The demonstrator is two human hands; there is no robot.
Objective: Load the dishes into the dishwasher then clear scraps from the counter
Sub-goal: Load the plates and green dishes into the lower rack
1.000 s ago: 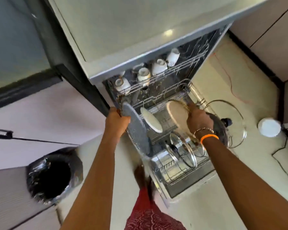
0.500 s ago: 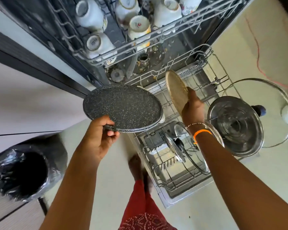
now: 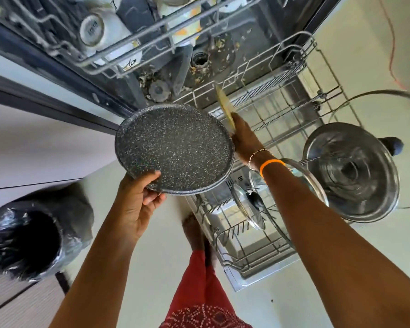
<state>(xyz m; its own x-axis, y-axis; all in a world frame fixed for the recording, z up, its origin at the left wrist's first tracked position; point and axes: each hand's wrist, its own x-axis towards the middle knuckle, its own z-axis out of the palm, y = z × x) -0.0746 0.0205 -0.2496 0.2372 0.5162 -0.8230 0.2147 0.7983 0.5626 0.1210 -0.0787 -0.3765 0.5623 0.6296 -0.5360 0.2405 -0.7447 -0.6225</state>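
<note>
Over lower rack, left grip clasping speckled plate, right grip pinching tan plate

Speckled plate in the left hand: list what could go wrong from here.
1. The left hand grips the speckled plate only by its near edge, so it might tip or slip.
2. It hides the rack beneath, so lowering it could strike the tan plate held by the right hand.

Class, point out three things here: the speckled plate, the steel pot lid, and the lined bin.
speckled plate [image 3: 175, 147]: head view, middle of its dark face.
steel pot lid [image 3: 350, 171]: head view, shiny domed top.
lined bin [image 3: 57, 209]: head view, plastic liner at rim.
</note>
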